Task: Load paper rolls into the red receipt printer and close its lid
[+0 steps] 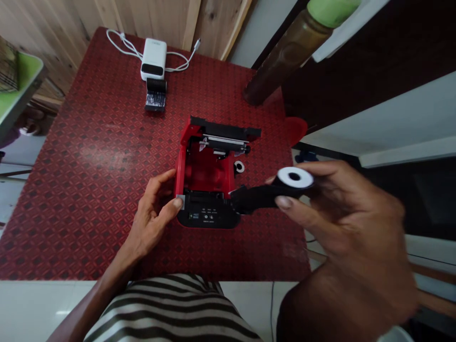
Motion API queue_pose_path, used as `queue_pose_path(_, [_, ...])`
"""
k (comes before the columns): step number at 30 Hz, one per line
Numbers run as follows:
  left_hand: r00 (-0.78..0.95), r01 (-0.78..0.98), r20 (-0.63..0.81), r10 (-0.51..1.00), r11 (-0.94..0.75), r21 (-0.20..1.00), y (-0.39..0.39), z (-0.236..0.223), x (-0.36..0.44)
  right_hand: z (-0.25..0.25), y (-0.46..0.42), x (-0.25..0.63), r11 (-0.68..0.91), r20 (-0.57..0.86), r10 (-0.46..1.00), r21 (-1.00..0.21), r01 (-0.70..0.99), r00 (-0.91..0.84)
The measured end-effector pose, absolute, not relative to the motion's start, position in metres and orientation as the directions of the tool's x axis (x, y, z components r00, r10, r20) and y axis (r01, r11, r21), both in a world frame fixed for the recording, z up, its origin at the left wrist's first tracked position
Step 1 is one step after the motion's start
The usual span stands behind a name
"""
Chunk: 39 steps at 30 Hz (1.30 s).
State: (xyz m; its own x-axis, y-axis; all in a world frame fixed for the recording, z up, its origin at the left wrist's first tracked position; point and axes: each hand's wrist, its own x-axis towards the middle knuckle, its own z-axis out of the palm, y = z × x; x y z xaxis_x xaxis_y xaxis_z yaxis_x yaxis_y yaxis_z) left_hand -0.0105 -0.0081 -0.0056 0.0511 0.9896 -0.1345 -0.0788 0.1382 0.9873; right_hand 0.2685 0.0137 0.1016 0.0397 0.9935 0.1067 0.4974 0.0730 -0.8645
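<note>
A red and black label printer (206, 218) stands on the table with its lid (224, 128) raised and its red inner bay showing. My left hand (153, 209) grips its left side, the thumb on the front left corner. To the right of the printer, my right hand (342, 213) holds a thermal paper roll (295, 177) with a white end face and dark outer side between thumb and fingers. From that roll a dark loose strip (252, 197) stretches left to the printer's front right corner. Behind it, a smaller white-ended roll (239, 167) lies against the printer's right side.
The red patterned table (89, 190) bears a white power bank (154, 59) with a white cable (181, 61) at the back. In front of it lies a partly unrolled black strip (156, 95). A tall brown bottle (285, 57) with a green cap stands back right, near a wooden wall (149, 16).
</note>
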Motion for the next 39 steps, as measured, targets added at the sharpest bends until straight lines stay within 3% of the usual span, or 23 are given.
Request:
queue_pose_path(4, [0.056, -0.084, -0.154, 0.987, 0.158, 0.984, -0.009, -0.004, -0.01, 0.105, 0.011, 0.271, 0.051, 0.145, 0.98, -0.839, 0.542, 0.133])
queue_pose_path(12, [0.062, -0.069, -0.138, 0.988, 0.143, 0.987, -0.008, -0.004, -0.011, 0.092, 0.03, 0.253, 0.379, 0.151, 0.916, -0.628, 0.68, -0.371])
queue_pose_path(16, [0.058, -0.047, -0.135, 0.989, 0.138, 0.989, -0.008, -0.004, -0.01, 0.083, 0.047, 0.223, 0.495, 0.12, 0.852, -0.503, 0.709, -0.51])
queue_pose_path(21, [0.043, -0.053, -0.157, 0.987, 0.16, 0.986, -0.008, -0.003, -0.009, 0.078, 0.058, 0.196, 0.485, -0.054, 0.854, -0.272, 0.831, -0.517])
queue_pose_path(28, [0.04, -0.017, -0.172, 0.984, 0.172, 0.985, -0.01, -0.003, -0.01, 0.08, 0.062, 0.181, 0.526, -0.102, 0.839, -0.102, 0.844, -0.535])
queue_pose_path(31, [0.05, -0.039, -0.17, 0.984, 0.172, 0.984, -0.009, -0.004, -0.01, 0.074, 0.068, 0.177, 0.512, -0.156, 0.84, -0.085, 0.855, -0.519])
queue_pose_path(39, [0.054, -0.074, -0.173, 0.983, 0.176, 0.982, -0.01, -0.006, -0.009, 0.056, 0.084, 0.177, 0.464, -0.196, 0.848, -0.176, 0.868, -0.493])
